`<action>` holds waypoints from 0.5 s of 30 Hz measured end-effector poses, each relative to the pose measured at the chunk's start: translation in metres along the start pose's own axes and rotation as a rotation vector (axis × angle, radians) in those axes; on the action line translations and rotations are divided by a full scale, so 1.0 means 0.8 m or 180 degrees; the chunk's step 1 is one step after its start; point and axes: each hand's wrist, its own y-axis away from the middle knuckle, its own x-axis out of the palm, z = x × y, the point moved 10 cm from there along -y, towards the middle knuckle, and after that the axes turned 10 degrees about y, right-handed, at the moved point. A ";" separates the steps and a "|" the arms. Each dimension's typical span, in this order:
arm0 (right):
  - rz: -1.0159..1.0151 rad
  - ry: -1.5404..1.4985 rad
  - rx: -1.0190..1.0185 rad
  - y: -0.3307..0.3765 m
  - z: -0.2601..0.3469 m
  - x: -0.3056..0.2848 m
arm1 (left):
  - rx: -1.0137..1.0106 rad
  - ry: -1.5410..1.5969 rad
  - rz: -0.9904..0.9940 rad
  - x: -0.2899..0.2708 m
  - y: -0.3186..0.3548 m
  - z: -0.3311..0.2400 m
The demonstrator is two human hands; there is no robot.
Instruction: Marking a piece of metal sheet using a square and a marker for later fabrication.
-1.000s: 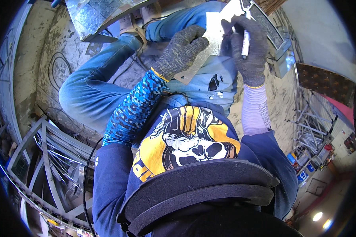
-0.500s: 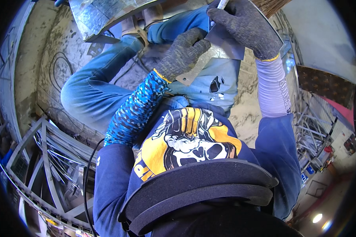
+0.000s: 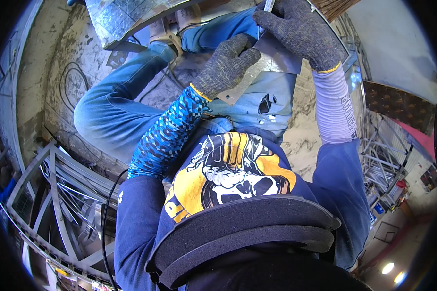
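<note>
Clearly, your left hand [image 3: 226, 67] is the nearer one to the flat metal strip [image 3: 239, 90], resting on it, though whether those fingers curl beneath it I can't tell. The strip slants from above your lap up and right toward the metal sheet [image 3: 287, 62], where your right hand [image 3: 301, 35] pinches a white marker [image 3: 268, 6], steeply angled, past your left fingertips.

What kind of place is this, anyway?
Probably a metalworking shop, going by the grey metal framework and long metal bars at the left, and the flat metal strip held in the gloved left hand.
</note>
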 end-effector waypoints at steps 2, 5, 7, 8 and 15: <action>0.0116 0.0034 0.0201 0.000 -0.003 0.004 | -0.0017 -0.0225 0.0013 0.000 0.001 -0.003; 0.0155 -0.0015 0.0106 -0.002 -0.002 0.008 | -0.0006 -0.0293 -0.0012 0.000 0.001 -0.005; 0.0110 -0.0006 0.0044 -0.002 -0.001 0.008 | 0.0023 -0.0266 -0.0010 0.000 0.002 -0.005; 0.0065 0.0005 -0.0016 -0.002 0.000 0.008 | 0.0051 -0.0238 -0.0007 0.000 0.002 -0.005; -0.0255 0.0346 -0.0251 -0.013 -0.001 -0.012 | 0.0155 -0.0073 0.0014 0.002 0.000 -0.009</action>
